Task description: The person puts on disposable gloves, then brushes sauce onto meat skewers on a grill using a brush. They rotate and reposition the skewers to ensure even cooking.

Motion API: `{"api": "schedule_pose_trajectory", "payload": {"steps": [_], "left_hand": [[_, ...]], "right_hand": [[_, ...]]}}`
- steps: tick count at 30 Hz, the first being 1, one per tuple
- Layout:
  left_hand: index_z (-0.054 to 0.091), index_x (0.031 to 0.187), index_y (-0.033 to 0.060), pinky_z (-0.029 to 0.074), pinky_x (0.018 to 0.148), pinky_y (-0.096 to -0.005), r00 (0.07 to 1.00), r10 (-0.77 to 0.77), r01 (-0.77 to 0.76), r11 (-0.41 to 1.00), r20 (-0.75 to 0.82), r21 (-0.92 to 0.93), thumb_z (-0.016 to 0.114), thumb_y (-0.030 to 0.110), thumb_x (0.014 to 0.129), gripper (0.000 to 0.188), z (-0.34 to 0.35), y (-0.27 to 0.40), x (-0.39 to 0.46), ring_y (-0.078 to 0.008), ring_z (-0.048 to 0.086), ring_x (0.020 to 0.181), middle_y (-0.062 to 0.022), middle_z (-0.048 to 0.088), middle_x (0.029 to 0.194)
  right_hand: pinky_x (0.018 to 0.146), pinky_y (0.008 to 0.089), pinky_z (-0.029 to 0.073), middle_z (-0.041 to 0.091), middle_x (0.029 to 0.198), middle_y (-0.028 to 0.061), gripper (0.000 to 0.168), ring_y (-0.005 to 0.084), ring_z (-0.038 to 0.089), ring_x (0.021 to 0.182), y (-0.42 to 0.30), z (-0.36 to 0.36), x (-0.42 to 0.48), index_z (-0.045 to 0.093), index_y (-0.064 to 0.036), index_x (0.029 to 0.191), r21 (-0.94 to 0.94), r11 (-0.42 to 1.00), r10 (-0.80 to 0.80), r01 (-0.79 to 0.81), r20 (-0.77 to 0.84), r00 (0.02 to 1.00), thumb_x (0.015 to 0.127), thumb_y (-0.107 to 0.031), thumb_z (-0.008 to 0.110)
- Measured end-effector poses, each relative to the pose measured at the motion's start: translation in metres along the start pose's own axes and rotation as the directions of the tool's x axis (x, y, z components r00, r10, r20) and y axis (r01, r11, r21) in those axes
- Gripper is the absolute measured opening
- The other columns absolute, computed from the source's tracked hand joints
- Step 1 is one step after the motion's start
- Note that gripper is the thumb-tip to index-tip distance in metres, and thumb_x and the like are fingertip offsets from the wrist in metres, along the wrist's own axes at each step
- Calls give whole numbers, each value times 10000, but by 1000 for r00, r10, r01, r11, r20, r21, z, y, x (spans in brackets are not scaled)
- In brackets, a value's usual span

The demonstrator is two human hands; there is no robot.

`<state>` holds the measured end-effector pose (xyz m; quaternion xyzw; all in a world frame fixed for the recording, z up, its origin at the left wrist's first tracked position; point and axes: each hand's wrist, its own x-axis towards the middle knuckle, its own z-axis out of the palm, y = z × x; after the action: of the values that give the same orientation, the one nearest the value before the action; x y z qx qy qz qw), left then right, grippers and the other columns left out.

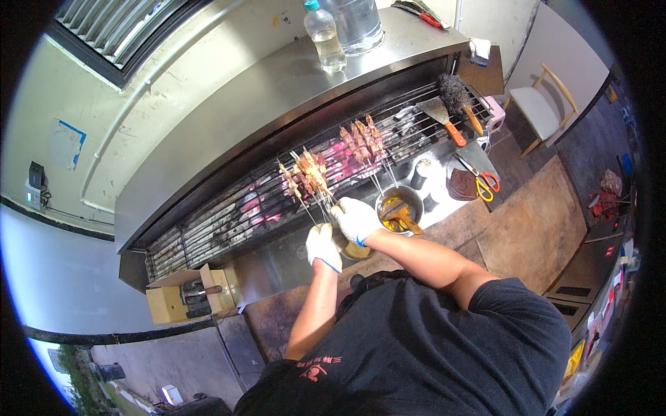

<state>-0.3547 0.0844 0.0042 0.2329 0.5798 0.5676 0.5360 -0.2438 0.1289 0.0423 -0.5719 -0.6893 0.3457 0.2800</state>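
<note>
Both my hands wear white knit gloves and are over the near side of a charcoal grill (208, 236). My left hand (322, 245) has its fingers closed on the metal ends of skewers. Just to its right, my right hand (357, 220) grips skewer ends too. The browned meat skewers (310, 172) fan out from my hands over the grill bars. Further right, a second group of meat skewers (362, 139) lies on the bars, its meat redder. A pot (419, 200) with yellowish oil and a basting brush (401, 214) stands beside my right hand. My left hand partly hides another container (359, 252).
A shaker (422, 171), a brown cloth (462, 185) and scissors (485, 183) lie at the right. A scraper (446, 121) and wire brush (458, 99) rest on the grill's far end. Water bottles (327, 44) stand on the steel ledge. A cardboard box (165, 301) sits at left.
</note>
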Motion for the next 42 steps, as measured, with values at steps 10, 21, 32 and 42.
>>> {"api": "schedule_pose_trajectory", "payload": {"steps": [10,21,32,42], "left_hand": [[494,942,63,293,359,-196,998,-15,21,994,-54,109,477,188,841,161,-4,18,-1,-58,375,445,26,429,618],[446,1141,13,451,790,-304,960,-70,174,909,272,-378,498,180,853,337,-9,14,7,-185,543,912,-77,545,1026],[457,1066,52,391,391,-223,978,-163,183,971,131,-156,470,115,832,243,-49,31,19,-114,486,515,-23,492,737],[496,889,75,330,357,-194,934,-324,341,934,151,-110,541,176,818,131,-61,18,64,-84,414,449,-15,490,674]], "right_hand": [[700,378,407,556,794,218,314,347,535,765,8,-7,2,535,10,838,414,896,173,-158,3,985,822,-291,448],[715,375,403,564,791,208,373,322,532,764,-7,57,20,555,19,840,481,869,114,-118,38,993,840,-327,415],[789,375,420,582,957,204,405,332,546,914,6,34,26,557,16,989,130,991,24,-9,-114,993,794,-336,511],[449,259,371,491,657,-10,236,110,449,524,43,58,39,551,-57,931,720,123,106,-683,675,730,860,-269,476]]}}
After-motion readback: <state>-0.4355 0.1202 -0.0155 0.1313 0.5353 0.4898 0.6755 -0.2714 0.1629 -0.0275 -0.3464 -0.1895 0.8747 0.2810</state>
